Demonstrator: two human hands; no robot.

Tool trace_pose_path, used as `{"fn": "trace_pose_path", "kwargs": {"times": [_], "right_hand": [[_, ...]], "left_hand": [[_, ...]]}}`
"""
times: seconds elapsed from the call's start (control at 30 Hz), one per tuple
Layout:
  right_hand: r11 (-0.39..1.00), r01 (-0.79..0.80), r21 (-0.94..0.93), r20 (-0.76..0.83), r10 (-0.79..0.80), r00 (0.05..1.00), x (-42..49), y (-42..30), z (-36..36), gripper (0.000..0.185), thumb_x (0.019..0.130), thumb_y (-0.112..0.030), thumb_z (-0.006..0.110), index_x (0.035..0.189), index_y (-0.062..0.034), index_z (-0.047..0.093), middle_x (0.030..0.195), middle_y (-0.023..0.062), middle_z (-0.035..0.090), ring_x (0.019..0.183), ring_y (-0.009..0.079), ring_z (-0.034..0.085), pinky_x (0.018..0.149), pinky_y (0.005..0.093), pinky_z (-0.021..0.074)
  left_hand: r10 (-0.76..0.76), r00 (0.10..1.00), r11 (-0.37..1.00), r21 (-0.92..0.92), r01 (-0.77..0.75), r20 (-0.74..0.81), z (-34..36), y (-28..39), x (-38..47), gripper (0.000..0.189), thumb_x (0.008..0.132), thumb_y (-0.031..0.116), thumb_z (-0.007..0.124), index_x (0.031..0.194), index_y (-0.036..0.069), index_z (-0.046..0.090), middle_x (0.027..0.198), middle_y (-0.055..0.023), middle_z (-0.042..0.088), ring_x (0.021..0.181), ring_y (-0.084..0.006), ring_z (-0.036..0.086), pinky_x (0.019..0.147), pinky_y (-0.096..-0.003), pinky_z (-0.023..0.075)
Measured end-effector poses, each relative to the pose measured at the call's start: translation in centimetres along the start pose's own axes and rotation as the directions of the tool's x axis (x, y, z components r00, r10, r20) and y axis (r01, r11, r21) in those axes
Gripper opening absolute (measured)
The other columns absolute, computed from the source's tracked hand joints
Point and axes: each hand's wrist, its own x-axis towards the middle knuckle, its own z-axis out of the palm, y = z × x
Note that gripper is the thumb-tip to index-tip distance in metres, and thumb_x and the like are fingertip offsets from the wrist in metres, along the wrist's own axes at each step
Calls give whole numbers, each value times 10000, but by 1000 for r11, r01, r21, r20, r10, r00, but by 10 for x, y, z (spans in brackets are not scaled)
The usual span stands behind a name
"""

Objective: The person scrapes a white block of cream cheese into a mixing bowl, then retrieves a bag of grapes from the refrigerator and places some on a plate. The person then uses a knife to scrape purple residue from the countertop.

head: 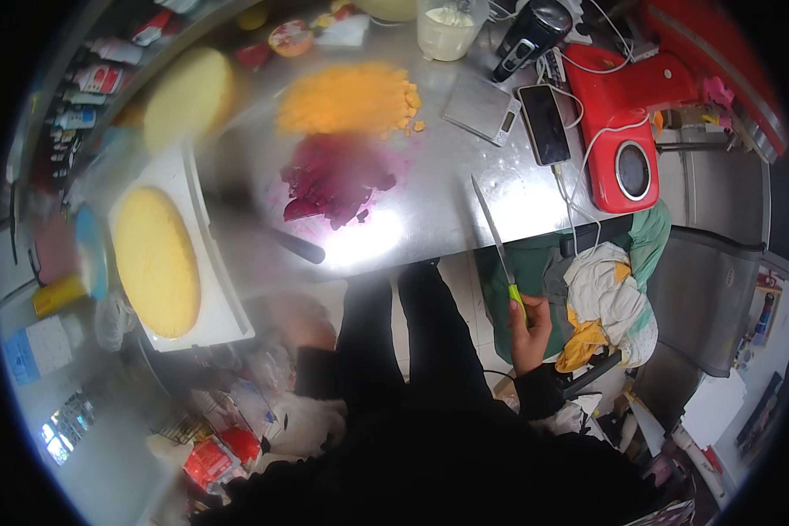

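My right hand (531, 329) grips the lime-green handle of a long-bladed knife (493, 223), its blade pointing up past the metal table's edge. My left hand (306, 321) hangs below the table edge beside a white board; it is blurred, so its fingers are unclear. On the steel table (434, 217) lie a pile of orange fruit or vegetable cubes (348, 98) and a heap of dark magenta pieces (335, 177). A dark-handled utensil (299, 246) lies near them. One oval yellow cake layer (158, 263) rests on the white board (227, 302), another oval yellow layer (191, 95) behind it.
A kitchen scale (480, 108), a phone (544, 125) with cables, a hand mixer (532, 36) and a jug of cream (448, 33) stand at the back right. Beside them is a red stand mixer (618, 131). Cloths (608, 289) hang below the table's right end.
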Motion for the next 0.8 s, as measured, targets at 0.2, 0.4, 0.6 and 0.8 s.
{"fn": "trace_pose_path", "kwargs": {"times": [0.2,0.4,0.6,0.8], "right_hand": [[970,-97,224,-25,106,994,1,-17,2,134,1025,-69,680,1083,-23,567,823,2,613,677,51,530,637,222,433],[973,-148,178,17,147,989,-6,-39,-4,122,1041,-101,665,1098,-45,573,793,-16,594,652,46,510,604,215,405],[960,-237,150,122,220,968,-12,-55,-8,143,1051,-124,658,1119,-19,589,782,3,617,647,55,551,585,211,410],[942,-320,96,123,308,943,-8,-62,-1,135,1039,-91,671,1085,5,587,817,40,701,636,57,569,590,225,462]], "left_hand": [[-85,841,987,158,-1,534,136,32,-35,255,1063,353,549,1199,136,551,896,19,512,650,-84,445,501,-228,320],[318,452,249,387,-888,833,227,45,18,457,958,118,713,1385,65,557,1095,-132,648,915,-277,651,837,-339,529],[312,526,231,474,-850,791,251,41,39,384,834,112,850,1180,118,684,1055,-99,726,852,-240,708,755,-350,562],[424,437,251,361,-898,793,252,37,45,360,835,78,833,1170,137,715,971,-74,677,813,-227,671,743,-345,557]]}}
